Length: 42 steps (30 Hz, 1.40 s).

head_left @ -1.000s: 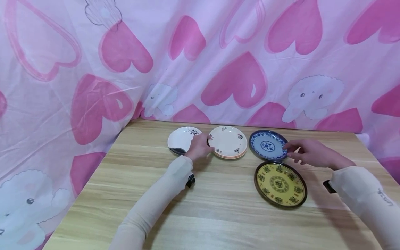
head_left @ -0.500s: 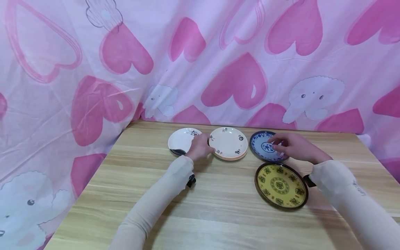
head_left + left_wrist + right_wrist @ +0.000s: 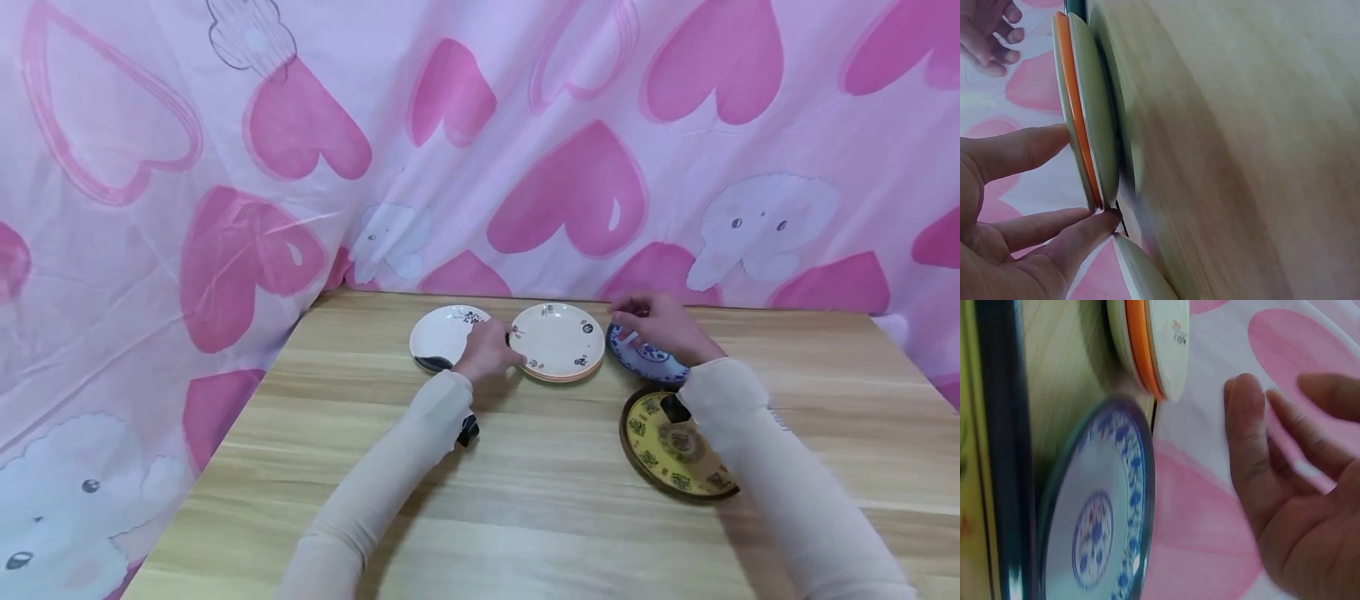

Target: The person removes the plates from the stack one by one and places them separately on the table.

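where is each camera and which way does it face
Head: worn on the head, facing forward and down at the table; left hand, right hand, both sleeves show.
Left wrist: on that wrist, facing stacked plates edge-on; both hands show.
Right wrist: on that wrist, facing the blue plate; only the right hand shows.
Both wrist views share the stacked plates.

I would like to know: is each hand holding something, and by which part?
The left hand touches the stack of cream plates at its left rim; whether it really grips it cannot be told. The right hand holds nothing.
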### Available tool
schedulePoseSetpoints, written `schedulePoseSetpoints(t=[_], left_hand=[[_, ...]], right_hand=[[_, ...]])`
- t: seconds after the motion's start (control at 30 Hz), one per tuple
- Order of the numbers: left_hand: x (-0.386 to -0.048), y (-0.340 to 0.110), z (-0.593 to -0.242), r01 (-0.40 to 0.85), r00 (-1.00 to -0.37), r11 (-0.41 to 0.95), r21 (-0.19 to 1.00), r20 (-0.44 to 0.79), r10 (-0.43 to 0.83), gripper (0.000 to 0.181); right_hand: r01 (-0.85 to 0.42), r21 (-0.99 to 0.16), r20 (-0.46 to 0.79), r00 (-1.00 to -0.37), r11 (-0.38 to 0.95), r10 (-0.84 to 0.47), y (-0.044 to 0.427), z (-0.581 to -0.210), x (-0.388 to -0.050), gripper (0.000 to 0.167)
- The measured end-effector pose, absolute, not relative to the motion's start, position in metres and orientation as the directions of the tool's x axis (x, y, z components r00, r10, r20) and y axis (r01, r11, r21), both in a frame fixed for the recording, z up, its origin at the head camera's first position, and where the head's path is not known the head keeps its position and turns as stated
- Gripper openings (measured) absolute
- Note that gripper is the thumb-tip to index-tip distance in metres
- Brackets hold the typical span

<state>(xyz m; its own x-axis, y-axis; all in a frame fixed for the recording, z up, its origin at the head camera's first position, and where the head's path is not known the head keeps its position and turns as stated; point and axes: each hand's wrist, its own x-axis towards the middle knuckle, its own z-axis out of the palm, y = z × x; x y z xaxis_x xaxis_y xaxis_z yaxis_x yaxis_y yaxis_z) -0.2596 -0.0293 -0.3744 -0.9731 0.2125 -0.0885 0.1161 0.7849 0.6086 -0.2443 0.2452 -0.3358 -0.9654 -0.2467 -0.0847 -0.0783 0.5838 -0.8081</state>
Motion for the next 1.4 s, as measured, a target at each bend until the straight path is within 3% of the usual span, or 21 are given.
schedulePoseSetpoints(t=[0.17,0.33,0.57,0.87,1.13,1.27,1.4], left_hand=[[-0.258,-0.029,-0.374,0.085,-0.974,0.800,0.594,-0.119,0.191,0.024],[-0.258,-0.027,-0.373,0.083,-0.976,0.807,0.585,-0.115,0.184,0.025],[-0.258,-0.024,-0.371,0.051,-0.976,0.820,0.570,-0.144,0.162,0.024],[-0.262,-0.023,-0.368,0.149,-0.969,0.838,0.524,-0.092,0.230,0.027],[-0.263,-0.025,-0.369,0.209,-0.962,0.836,0.508,-0.048,0.270,0.045],[-0.264,-0.026,-0.370,0.227,-0.960,0.843,0.487,-0.034,0.279,0.039],[-0.265,-0.026,-0.371,0.250,-0.954,0.842,0.479,-0.025,0.298,0.018]], right_hand=[[0.085,-0.796,-0.225,-0.961,0.599,-0.163,0.232,-0.346,-0.248,0.036],[0.150,-0.797,-0.258,-0.960,0.585,-0.106,0.222,-0.354,-0.251,0.030],[0.133,-0.772,-0.251,-0.962,0.622,-0.105,0.219,-0.360,-0.252,0.029],[0.119,-0.750,-0.234,-0.968,0.651,-0.094,0.220,-0.362,-0.255,0.027],[0.114,-0.721,-0.235,-0.968,0.683,-0.087,0.219,-0.365,-0.256,0.029],[0.100,-0.718,-0.226,-0.969,0.689,-0.095,0.219,-0.365,-0.257,0.031],[0.070,-0.692,-0.214,-0.971,0.719,-0.111,0.220,-0.367,-0.256,0.034]])
